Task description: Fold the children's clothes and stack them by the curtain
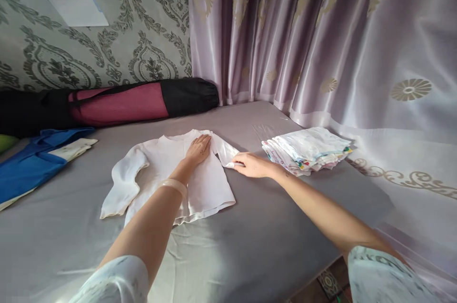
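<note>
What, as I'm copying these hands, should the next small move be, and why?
Perhaps fold the outstretched sleeve inward across the white shirt: the right hand pinches the sleeve's end, while the left hand lies flat on the shirt near that sleeve.

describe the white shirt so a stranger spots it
On the grey sheet, look between the blue garment and folded stack. There lies the white shirt, left hand flat on it, right hand pinching a sleeve; plain white and spread out, unlike those blue or folded neighbours.
</note>
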`<state>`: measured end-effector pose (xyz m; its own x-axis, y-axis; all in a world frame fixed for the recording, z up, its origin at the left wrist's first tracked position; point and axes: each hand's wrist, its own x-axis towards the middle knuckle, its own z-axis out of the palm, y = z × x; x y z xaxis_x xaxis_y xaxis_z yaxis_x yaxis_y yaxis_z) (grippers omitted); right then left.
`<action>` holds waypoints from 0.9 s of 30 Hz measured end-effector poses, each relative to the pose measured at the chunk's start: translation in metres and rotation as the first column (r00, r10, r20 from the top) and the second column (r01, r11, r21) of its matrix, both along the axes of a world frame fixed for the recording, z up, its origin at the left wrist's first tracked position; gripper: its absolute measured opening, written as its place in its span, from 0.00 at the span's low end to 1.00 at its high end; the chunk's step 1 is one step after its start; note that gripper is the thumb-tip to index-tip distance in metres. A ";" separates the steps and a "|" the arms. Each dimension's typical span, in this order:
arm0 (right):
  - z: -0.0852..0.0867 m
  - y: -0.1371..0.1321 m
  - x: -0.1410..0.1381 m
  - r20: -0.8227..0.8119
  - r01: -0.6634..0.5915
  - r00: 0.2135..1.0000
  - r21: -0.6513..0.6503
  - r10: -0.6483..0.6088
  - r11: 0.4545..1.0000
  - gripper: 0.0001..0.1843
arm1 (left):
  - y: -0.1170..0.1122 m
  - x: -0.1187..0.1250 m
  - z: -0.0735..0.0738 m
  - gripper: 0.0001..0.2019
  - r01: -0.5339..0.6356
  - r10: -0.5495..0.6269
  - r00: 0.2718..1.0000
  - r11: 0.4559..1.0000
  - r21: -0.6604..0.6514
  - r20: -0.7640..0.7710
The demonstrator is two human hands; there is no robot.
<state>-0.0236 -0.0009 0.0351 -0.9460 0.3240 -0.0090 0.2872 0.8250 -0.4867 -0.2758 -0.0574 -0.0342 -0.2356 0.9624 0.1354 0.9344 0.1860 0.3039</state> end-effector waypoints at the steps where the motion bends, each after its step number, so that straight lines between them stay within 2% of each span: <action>1: 0.003 0.009 -0.002 -0.025 0.068 0.997 -0.032 -0.069 0.997 0.12 | 0.000 0.001 0.001 0.25 -0.009 0.009 1.000 1.000 -0.021 -0.004; 3: 0.009 0.032 -0.006 -0.082 0.240 0.965 -0.113 -0.250 0.964 0.12 | -0.001 0.004 0.003 0.25 -0.023 0.023 1.000 0.998 -0.053 -0.012; 4: 0.011 0.045 -0.009 -0.111 0.323 0.932 -0.178 -0.346 0.929 0.12 | -0.001 0.005 0.004 0.26 -0.029 0.028 1.000 0.998 -0.064 -0.015; 6: 0.015 0.072 -0.012 -0.147 0.479 0.832 -0.299 -0.536 0.825 0.14 | 0.000 0.006 0.005 0.26 -0.037 0.036 0.999 0.996 -0.081 -0.016; 8: 0.015 0.094 -0.014 -0.115 0.624 0.714 -0.343 -0.691 0.702 0.12 | 0.000 0.006 0.004 0.27 -0.044 0.042 0.999 0.995 -0.093 -0.015; 10: 0.012 0.110 -0.015 -0.026 0.719 0.636 -0.344 -0.771 0.605 0.11 | 0.001 0.005 0.003 0.27 -0.052 0.051 0.999 0.993 -0.101 -0.013; 11: 0.010 0.114 -0.015 0.022 0.749 0.617 -0.324 -0.787 0.578 0.12 | 0.002 0.005 0.002 0.27 -0.055 0.054 0.998 0.993 -0.104 -0.013; 13: 0.005 0.120 -0.016 0.103 0.791 0.598 -0.237 -0.795 0.565 0.13 | 0.002 0.005 0.001 0.28 -0.058 0.057 0.998 0.993 -0.106 -0.014; 15: 0.000 0.121 -0.018 0.145 0.807 0.590 -0.089 -0.794 0.584 0.14 | 0.003 0.005 0.000 0.28 -0.061 0.059 0.998 0.993 -0.105 -0.016; 18: -0.005 0.116 -0.022 0.105 0.783 0.588 0.174 -0.802 0.597 0.14 | 0.003 0.006 0.000 0.29 -0.073 0.071 0.997 0.991 -0.114 -0.014; 20: -0.009 0.110 -0.024 0.055 0.759 0.585 0.316 -0.809 0.570 0.14 | 0.003 0.007 0.002 0.30 -0.089 0.088 0.996 0.988 -0.126 -0.010; 23: -0.017 0.099 -0.029 0.020 0.714 0.582 0.465 -0.813 0.523 0.20 | 0.003 0.009 0.004 0.32 -0.104 0.102 0.995 0.985 -0.138 -0.016; 27: -0.027 0.092 -0.036 0.025 0.625 0.614 0.596 -0.789 0.505 0.23 | 0.002 0.011 0.006 0.34 -0.097 0.093 0.995 0.985 -0.143 -0.033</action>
<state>-0.0596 0.0915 0.0078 -0.3739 0.9131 0.1625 0.9266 0.3602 0.1077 -0.2646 -0.0552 -0.0283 -0.3252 0.9456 0.0037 0.9176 0.3146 0.2428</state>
